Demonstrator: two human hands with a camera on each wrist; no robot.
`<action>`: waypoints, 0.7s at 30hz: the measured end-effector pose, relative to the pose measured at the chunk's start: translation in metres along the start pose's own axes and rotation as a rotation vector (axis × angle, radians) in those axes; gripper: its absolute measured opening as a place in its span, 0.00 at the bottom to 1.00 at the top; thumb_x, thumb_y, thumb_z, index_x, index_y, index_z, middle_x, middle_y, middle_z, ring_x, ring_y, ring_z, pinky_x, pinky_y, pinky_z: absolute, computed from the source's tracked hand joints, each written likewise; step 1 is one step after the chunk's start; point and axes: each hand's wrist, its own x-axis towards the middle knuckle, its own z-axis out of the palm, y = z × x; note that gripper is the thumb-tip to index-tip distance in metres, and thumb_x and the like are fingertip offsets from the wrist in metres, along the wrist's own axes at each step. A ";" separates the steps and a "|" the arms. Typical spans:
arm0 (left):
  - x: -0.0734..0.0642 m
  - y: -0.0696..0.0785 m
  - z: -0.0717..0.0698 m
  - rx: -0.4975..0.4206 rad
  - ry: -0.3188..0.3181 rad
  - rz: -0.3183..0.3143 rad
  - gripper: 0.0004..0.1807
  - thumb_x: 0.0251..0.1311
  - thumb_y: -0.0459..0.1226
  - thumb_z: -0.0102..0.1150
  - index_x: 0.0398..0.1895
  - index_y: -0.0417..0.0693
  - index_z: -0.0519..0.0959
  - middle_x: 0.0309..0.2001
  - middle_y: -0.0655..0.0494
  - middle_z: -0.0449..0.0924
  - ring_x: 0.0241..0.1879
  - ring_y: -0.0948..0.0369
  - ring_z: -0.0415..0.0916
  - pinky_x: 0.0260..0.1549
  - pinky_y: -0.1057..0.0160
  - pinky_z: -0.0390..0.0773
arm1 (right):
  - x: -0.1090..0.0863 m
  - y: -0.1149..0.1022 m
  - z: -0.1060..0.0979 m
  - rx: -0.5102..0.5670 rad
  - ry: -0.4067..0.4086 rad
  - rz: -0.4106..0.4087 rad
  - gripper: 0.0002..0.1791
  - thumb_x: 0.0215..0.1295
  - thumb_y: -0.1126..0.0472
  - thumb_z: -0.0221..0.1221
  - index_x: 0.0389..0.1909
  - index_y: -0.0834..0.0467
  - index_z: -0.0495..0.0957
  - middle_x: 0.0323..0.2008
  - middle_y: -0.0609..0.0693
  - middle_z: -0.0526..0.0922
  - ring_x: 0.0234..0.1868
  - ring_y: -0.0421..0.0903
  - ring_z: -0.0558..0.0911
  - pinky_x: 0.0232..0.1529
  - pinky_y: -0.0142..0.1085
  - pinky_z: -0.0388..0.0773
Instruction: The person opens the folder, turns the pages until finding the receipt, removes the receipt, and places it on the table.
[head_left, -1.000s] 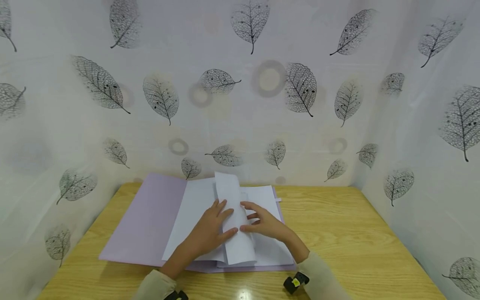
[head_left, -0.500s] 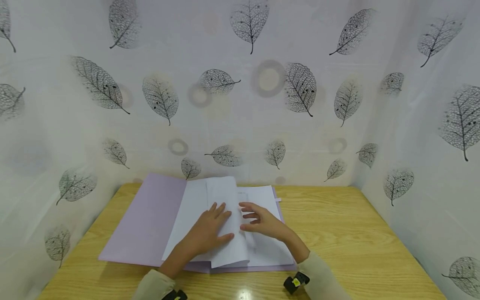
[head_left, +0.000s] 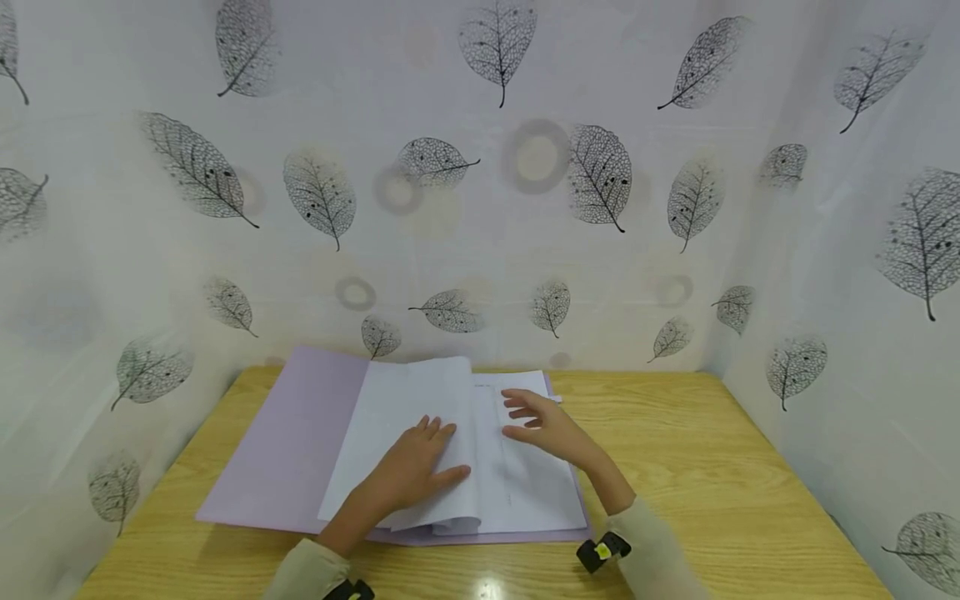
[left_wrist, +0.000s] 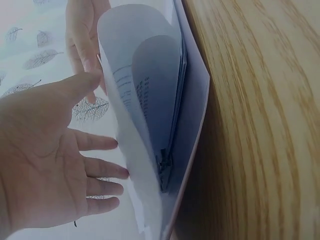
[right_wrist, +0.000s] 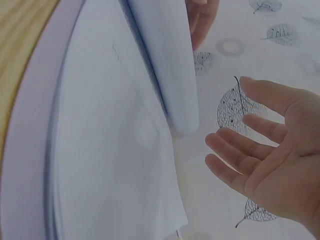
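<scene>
A light purple folder (head_left: 288, 450) lies spread on the table with white sheets inside. My left hand (head_left: 408, 467) rests its straight fingers on the turned sheets (head_left: 408, 387) at the left, whose right edge curls up in a roll. In the left wrist view those curled sheets (left_wrist: 142, 30) show printed lines on their inner side, and a dark metal fastener (left_wrist: 164, 172) sits at the fold. My right hand (head_left: 551, 429), fingers loosely bent and holding nothing, hovers over the right-hand stack of paper (head_left: 536, 492). Faint print shows on its top sheet.
The wooden table (head_left: 697, 483) extends to both sides of the folder. A pale curtain (head_left: 480, 242) with leaf prints hangs behind and at the sides. A small light tab (head_left: 555, 398) sticks out at the folder's right edge. Black straps with cameras (head_left: 603, 552) are on both wrists.
The curled sheets have gone over leftward under my left hand and lie flatter, baring more of the right stack. My right hand has drawn back up and to the right.
</scene>
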 end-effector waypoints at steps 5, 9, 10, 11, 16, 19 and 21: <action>-0.002 -0.001 -0.001 0.013 -0.017 -0.026 0.46 0.64 0.59 0.63 0.72 0.32 0.66 0.71 0.25 0.63 0.73 0.32 0.60 0.73 0.38 0.64 | -0.003 0.004 -0.013 -0.096 0.074 0.012 0.34 0.69 0.58 0.65 0.73 0.63 0.67 0.66 0.66 0.75 0.63 0.63 0.79 0.63 0.58 0.78; -0.002 -0.003 -0.001 0.009 -0.036 -0.036 0.47 0.63 0.57 0.65 0.75 0.36 0.64 0.75 0.28 0.59 0.75 0.33 0.57 0.74 0.37 0.62 | -0.005 0.010 -0.021 -0.131 0.111 0.024 0.34 0.68 0.59 0.66 0.72 0.64 0.67 0.66 0.66 0.75 0.64 0.63 0.79 0.63 0.58 0.78; -0.003 -0.004 -0.001 0.015 -0.040 -0.032 0.46 0.63 0.56 0.65 0.75 0.37 0.64 0.75 0.29 0.59 0.76 0.33 0.56 0.74 0.37 0.61 | -0.006 0.012 -0.023 -0.136 0.118 0.026 0.35 0.68 0.59 0.66 0.72 0.65 0.67 0.66 0.67 0.75 0.64 0.64 0.78 0.62 0.59 0.78; -0.003 -0.005 -0.001 0.016 -0.040 -0.027 0.45 0.63 0.56 0.66 0.75 0.39 0.64 0.76 0.31 0.58 0.76 0.33 0.56 0.74 0.37 0.61 | -0.006 0.014 -0.025 -0.138 0.126 0.033 0.35 0.68 0.60 0.66 0.72 0.65 0.67 0.66 0.68 0.75 0.64 0.65 0.78 0.63 0.60 0.77; -0.004 -0.005 -0.003 0.004 -0.038 0.025 0.39 0.63 0.49 0.67 0.74 0.46 0.68 0.77 0.37 0.60 0.76 0.33 0.56 0.73 0.35 0.62 | -0.008 0.024 -0.033 -0.173 0.153 0.080 0.36 0.67 0.62 0.67 0.72 0.67 0.66 0.67 0.69 0.74 0.65 0.66 0.77 0.64 0.62 0.75; -0.005 -0.004 -0.004 -0.001 -0.041 0.039 0.35 0.64 0.45 0.64 0.74 0.47 0.69 0.77 0.39 0.60 0.76 0.33 0.56 0.73 0.35 0.63 | -0.009 0.029 -0.035 -0.186 0.157 0.109 0.36 0.66 0.63 0.67 0.73 0.67 0.65 0.68 0.69 0.73 0.66 0.67 0.75 0.66 0.64 0.73; -0.005 -0.004 -0.005 0.003 -0.040 0.036 0.33 0.65 0.44 0.63 0.73 0.46 0.70 0.77 0.39 0.60 0.76 0.34 0.56 0.73 0.35 0.63 | -0.009 0.031 -0.035 -0.189 0.154 0.126 0.37 0.66 0.64 0.67 0.73 0.68 0.65 0.69 0.69 0.71 0.67 0.68 0.74 0.67 0.65 0.71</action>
